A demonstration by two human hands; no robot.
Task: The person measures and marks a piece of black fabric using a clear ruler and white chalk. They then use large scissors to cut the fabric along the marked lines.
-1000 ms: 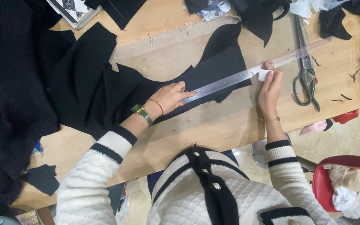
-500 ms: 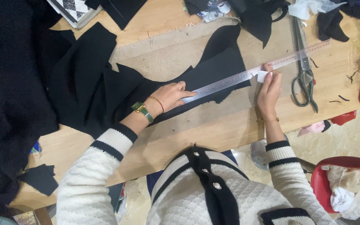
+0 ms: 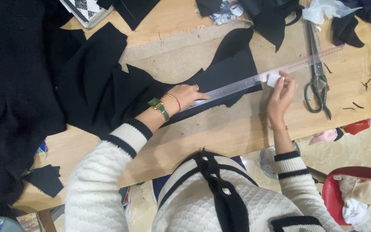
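Observation:
A long clear ruler [image 3: 254,79] lies slanted across a piece of black fabric [image 3: 220,73] on the wooden table [image 3: 220,133]. My left hand [image 3: 187,96] presses flat on the ruler's left end, fingers spread; a green watch and a thin bracelet are on that wrist. My right hand [image 3: 281,92] pinches a small white piece of chalk [image 3: 273,80] against the ruler's lower edge, near the fabric's right side.
Large scissors [image 3: 316,81] lie just right of my right hand. Piles of black fabric [image 3: 18,94] cover the table's left side. A black scrap [image 3: 45,179] sits near the front left edge. A red basket [image 3: 357,193] with cloth stands on the floor at right.
My right hand with the chalk has moved slightly along the ruler's edge. My left hand and the ruler have stayed in place.

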